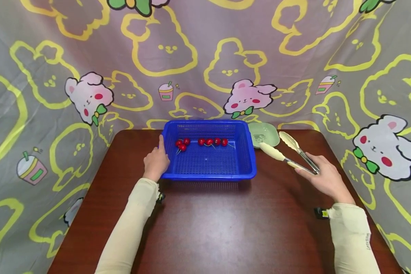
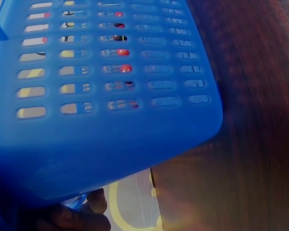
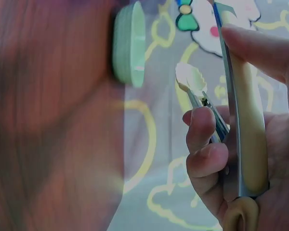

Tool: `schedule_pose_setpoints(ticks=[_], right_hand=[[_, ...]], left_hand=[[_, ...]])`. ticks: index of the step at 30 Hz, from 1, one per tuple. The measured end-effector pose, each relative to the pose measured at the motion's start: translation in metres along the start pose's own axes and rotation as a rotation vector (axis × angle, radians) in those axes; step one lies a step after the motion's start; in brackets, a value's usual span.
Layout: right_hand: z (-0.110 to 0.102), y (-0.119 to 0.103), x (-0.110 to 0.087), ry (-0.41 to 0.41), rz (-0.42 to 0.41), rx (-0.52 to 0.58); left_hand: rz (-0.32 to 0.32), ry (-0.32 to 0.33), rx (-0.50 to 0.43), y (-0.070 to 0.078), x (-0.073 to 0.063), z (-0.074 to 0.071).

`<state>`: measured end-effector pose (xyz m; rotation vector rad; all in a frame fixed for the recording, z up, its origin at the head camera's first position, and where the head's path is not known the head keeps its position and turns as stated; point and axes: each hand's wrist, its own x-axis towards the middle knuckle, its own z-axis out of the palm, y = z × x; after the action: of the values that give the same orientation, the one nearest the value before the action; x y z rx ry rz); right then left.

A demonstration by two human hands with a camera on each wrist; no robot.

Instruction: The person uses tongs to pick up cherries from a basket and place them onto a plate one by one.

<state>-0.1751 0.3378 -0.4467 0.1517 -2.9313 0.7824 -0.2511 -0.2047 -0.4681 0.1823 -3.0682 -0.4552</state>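
In the head view my left hand (image 1: 156,163) is at the left side of a blue plastic basket (image 1: 209,176), gripping its rim, index finger stretched along the edge. The left wrist view catches its dark fingertips (image 2: 97,202) below the basket's perforated wall. Inside the basket lie several red cherries (image 1: 209,141) with thin stems, some clustered at the left, others in a row along the back. My right hand (image 1: 323,176) holds metal tongs (image 1: 299,152) with cream-coloured tips, whose two arms stand spread with nothing between them. One tip overlaps the pale green bowl (image 1: 272,133) in the head view.
Everything stands on a dark brown wooden table (image 1: 209,228). A patterned cloth (image 1: 198,76) with yellow outlines and rabbits hangs behind and at both sides. The green bowl sits beside the basket's right back corner, near the table's far edge.
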Motion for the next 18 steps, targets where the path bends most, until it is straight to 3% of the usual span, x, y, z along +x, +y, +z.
schedule_pose_setpoints(ticks=[18], right_hand=[[0.014,-0.060,0.028,0.011,-0.088,0.048]], left_hand=[[0.009,0.018,0.001,-0.002,0.001,0.002]])
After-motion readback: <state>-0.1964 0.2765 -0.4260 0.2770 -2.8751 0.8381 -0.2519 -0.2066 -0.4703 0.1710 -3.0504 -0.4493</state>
